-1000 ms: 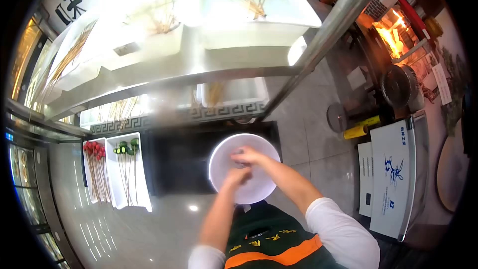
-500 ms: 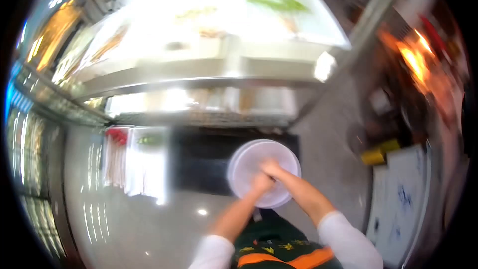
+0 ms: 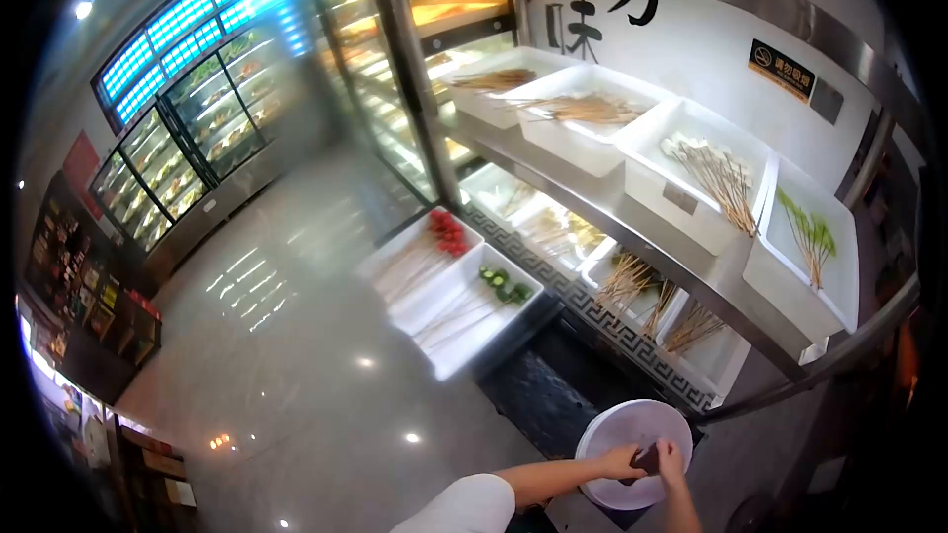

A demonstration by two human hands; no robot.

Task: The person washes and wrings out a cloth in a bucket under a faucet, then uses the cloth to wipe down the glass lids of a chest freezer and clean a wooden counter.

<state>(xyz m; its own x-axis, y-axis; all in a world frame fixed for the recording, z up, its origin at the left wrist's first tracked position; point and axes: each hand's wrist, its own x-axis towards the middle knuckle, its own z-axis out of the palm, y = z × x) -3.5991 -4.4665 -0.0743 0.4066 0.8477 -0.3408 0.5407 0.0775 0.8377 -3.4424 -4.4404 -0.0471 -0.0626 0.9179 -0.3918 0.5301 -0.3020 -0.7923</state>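
Note:
My left hand (image 3: 620, 462) is closed on one side of a small dark reddish-brown piece (image 3: 647, 459); its kind is not clear to me. On the other side, my right hand (image 3: 671, 461) grips the same piece with its fingers pinched together. Both hands are over the mouth of a round white bucket (image 3: 632, 418), whose inside looks whitish. The bucket stands beside a black surface (image 3: 538, 390) below the shelves.
White trays of red skewers (image 3: 447, 234) and green skewers (image 3: 505, 283) sit left of the bucket. Above, a steel shelf (image 3: 583, 199) carries several white bins (image 3: 681, 192) of skewers. Glass-fronted display coolers (image 3: 188, 153) line the far left, beyond the shiny floor (image 3: 326, 365).
My view has swung left, so the bucket and hands now appear lower right. The hands were close together over the bucket; now the dark piece shows between them.

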